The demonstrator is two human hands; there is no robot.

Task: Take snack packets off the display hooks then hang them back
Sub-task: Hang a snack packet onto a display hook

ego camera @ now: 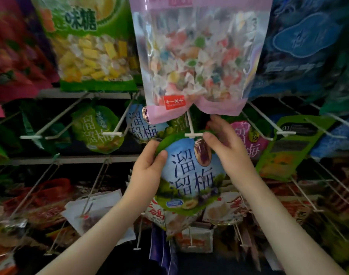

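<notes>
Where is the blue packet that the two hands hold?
The blue packet is at the centre of the head view, between the left hand and the right hand, its top edge at the white hook tip just below the pink candy bag.

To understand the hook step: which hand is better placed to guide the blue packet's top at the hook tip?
Right. The right hand pinches the top edge of the blue packet just beside the white hook tip; the left hand grips its left side, lower down, probably only steadying.
</notes>
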